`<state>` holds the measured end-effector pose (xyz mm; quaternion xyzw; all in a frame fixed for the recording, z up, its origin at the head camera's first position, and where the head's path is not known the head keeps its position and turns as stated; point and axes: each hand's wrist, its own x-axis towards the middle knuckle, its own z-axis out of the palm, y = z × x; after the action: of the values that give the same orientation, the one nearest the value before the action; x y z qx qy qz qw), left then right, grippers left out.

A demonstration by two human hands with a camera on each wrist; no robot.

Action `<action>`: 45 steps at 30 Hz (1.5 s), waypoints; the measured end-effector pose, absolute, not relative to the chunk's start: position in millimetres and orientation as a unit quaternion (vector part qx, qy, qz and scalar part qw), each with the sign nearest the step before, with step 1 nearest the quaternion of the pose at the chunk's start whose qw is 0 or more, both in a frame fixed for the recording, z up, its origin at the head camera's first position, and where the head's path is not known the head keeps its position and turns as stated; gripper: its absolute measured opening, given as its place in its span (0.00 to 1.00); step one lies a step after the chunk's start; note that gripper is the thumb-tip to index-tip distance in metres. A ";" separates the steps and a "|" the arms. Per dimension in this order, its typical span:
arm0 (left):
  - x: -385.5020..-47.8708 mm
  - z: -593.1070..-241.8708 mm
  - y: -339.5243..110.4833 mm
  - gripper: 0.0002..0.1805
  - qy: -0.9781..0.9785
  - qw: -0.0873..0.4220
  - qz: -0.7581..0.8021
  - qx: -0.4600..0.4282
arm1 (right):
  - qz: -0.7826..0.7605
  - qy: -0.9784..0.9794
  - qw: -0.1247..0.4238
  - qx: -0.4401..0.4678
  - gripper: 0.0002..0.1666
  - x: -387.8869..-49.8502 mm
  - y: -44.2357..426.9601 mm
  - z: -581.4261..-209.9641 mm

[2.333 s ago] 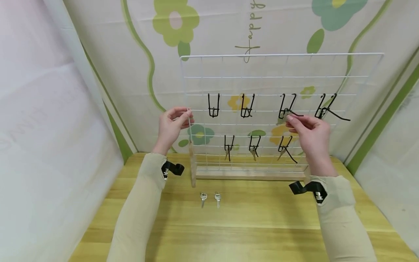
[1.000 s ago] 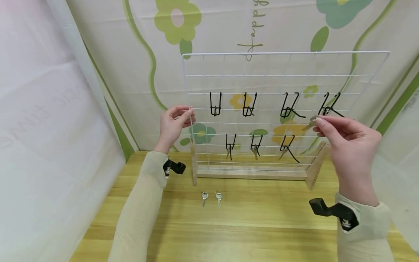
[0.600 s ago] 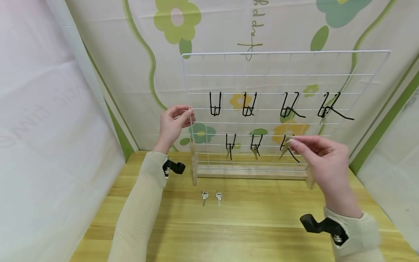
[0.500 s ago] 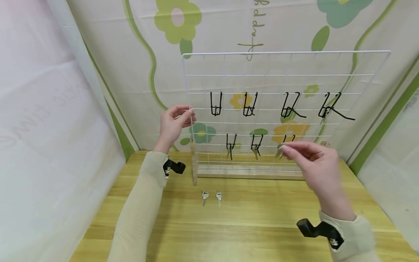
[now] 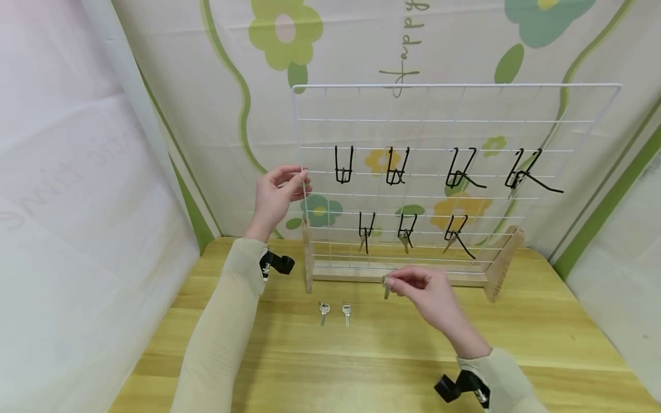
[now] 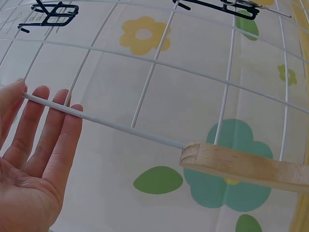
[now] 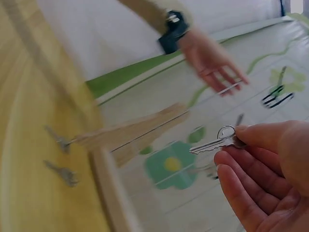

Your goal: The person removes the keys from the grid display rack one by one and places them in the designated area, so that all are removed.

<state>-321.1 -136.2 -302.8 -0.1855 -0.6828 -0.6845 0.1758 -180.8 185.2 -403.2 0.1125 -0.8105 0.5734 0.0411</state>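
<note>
My left hand (image 5: 276,198) holds the left edge rod of a white wire grid rack (image 5: 454,86), thumb on one side and fingers on the other in the left wrist view. Low in front of the rack, my right hand (image 5: 426,295) pinches a silver key (image 7: 212,146) by its head; a small ring (image 7: 226,131) is on it. To the left of that hand, two keys lie on the table: one key (image 5: 324,312) and another key (image 5: 346,314). Keys hang at the three lower black hooks, such as the key (image 5: 405,242) on the middle one.
The rack stands on a wooden base with a right foot (image 5: 502,267). Its upper row has several black hooks, the rightmost hook (image 5: 527,175) jutting farthest out. Flower-printed cloth (image 5: 351,34) closes off the back of the wooden table (image 5: 330,367).
My right hand was at the upper right hooks; with the key between its fingertips it has come down and left, past the lower hooks. The left hand stays on the rack's edge.
</note>
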 end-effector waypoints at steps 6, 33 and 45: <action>-321.6 -302.6 -136.5 0.12 -0.682 0.177 -0.684 -0.187 | 0.585 -0.806 -0.023 0.088 0.08 -199.3 174.3 -456.7; -321.5 -305.1 -133.5 0.10 -0.679 0.184 -0.685 -0.186 | 0.598 -0.797 -0.084 0.026 0.09 -231.3 158.3 -523.6; -321.5 -305.6 -134.5 0.11 -0.681 0.182 -0.685 -0.186 | 0.488 -0.869 -0.052 0.063 0.09 -227.8 157.5 -518.8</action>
<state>-321.5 -134.5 -305.6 -0.1861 -0.6809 -0.6846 0.1817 -227.8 157.5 -518.8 0.0634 -0.8692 0.4877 -0.0518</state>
